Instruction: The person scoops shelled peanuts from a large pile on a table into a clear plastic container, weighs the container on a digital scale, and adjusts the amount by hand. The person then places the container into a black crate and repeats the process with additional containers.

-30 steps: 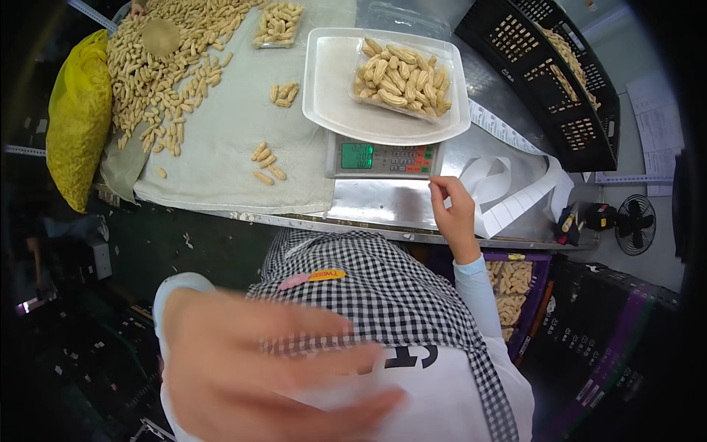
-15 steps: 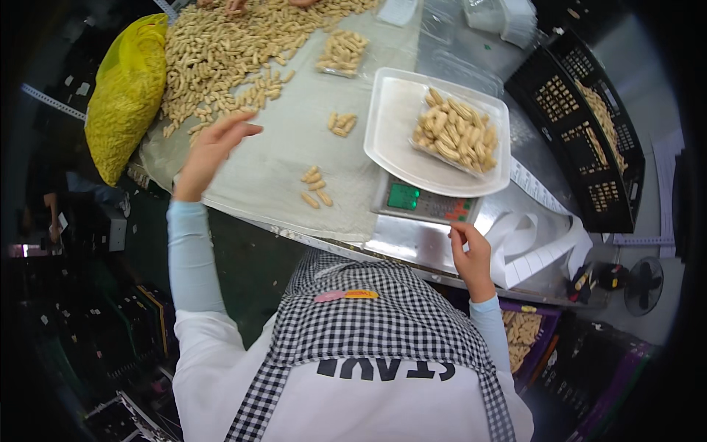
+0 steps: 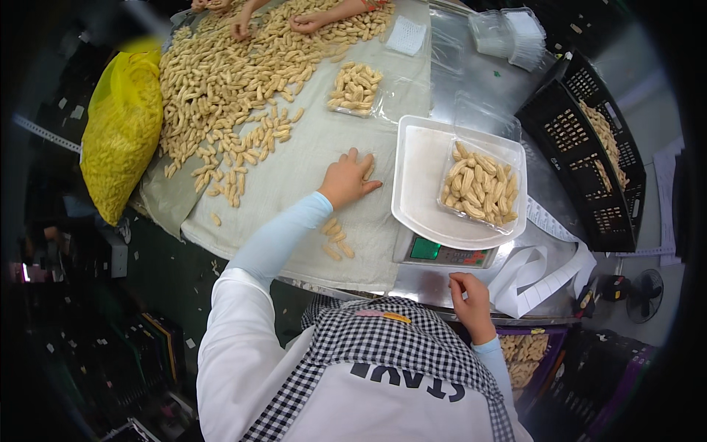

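My left hand [image 3: 350, 179] reaches over the cloth-covered table, palm down, thumb and fingers apart, covering the spot where a small group of peanuts lay. Just nearer to me are several loose peanuts [image 3: 337, 239], partly behind my wrist. My right hand [image 3: 473, 308] hovers by the table's front edge, fingers curled in, with nothing visible in them. Beyond it stands a scale [image 3: 442, 253] with a green display and a white tray [image 3: 418, 173] on top. A clear, open pack of peanuts [image 3: 480, 184] sits on the tray's right side.
A large peanut heap [image 3: 221, 96] spreads at the far left, with another person's hands [image 3: 305, 22] at it. Beside it is a yellow bag [image 3: 121, 136]. Another peanut pack [image 3: 355, 88] lies behind my left hand. Right are a black crate [image 3: 574, 136] and a label strip [image 3: 526, 280].
My left hand has moved right from beside the heap onto the small peanut group. My right hand stays near the scale. The view has shifted, and another person's hands show more at the heap.
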`<control>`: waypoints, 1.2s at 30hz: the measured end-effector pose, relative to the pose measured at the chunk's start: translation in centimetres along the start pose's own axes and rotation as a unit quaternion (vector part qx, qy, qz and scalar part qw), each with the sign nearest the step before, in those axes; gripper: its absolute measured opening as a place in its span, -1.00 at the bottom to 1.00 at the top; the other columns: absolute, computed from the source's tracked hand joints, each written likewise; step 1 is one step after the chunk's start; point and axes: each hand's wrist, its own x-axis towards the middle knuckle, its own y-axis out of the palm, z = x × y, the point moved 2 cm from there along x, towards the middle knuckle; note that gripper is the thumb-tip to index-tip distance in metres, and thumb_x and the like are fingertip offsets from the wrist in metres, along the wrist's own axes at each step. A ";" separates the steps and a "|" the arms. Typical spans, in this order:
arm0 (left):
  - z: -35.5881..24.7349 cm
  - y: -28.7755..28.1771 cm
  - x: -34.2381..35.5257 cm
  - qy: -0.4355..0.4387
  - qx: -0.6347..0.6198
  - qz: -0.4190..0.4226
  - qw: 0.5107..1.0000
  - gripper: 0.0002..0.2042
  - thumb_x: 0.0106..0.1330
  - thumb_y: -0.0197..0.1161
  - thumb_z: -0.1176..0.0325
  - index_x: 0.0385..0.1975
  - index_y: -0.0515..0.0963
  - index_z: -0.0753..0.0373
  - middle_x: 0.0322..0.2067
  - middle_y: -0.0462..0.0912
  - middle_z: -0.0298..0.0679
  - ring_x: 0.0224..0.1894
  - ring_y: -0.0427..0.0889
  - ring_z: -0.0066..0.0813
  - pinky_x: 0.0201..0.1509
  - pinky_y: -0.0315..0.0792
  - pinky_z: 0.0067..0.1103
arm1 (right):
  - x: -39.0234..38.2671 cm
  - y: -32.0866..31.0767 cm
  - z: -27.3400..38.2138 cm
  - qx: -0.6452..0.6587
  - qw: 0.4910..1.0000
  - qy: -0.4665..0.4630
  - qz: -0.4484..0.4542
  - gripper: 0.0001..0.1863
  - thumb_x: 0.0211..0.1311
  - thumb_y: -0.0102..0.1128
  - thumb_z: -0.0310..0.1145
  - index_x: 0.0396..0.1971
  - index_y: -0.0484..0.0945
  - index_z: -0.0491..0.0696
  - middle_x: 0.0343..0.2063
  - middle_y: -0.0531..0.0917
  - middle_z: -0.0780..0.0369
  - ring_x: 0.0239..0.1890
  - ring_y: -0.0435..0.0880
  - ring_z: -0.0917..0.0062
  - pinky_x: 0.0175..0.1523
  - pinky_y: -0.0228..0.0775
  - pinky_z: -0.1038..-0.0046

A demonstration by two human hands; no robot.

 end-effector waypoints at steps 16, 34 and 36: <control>-1.8 -6.2 -0.3 -0.090 -0.896 0.196 0.387 -0.70 0.47 -0.07 0.15 0.02 0.33 0.20 -0.40 0.47 -0.32 -0.64 0.21 -0.69 -0.76 0.05 -0.79 | 1.0 3.0 1.0 0.007 1.000 -0.004 0.000 -0.88 0.10 0.19 -0.54 -0.33 0.57 -0.13 -0.43 0.63 0.12 -0.40 0.62 0.27 -0.31 0.46 0.37; -16.1 -7.9 4.2 0.189 -0.293 -0.085 0.933 -0.51 0.18 0.33 0.26 0.11 0.39 0.20 -0.23 0.44 -0.18 -0.24 0.51 -0.32 -0.20 0.43 -0.51 | -1.6 0.7 -0.3 0.022 0.999 -0.040 -0.021 -0.86 0.11 0.13 -0.53 -0.29 0.54 -0.13 -0.41 0.61 0.11 -0.37 0.60 0.23 -0.27 0.45 0.33; -14.7 -8.3 4.4 0.135 -0.364 -0.097 0.916 -0.56 0.21 0.30 0.27 0.08 0.41 0.21 -0.31 0.45 -0.24 -0.34 0.51 -0.42 -0.30 0.42 -0.57 | -1.8 0.8 -1.1 0.022 0.999 -0.033 -0.016 -0.86 0.12 0.13 -0.52 -0.29 0.55 -0.13 -0.40 0.61 0.11 -0.36 0.60 0.23 -0.26 0.45 0.33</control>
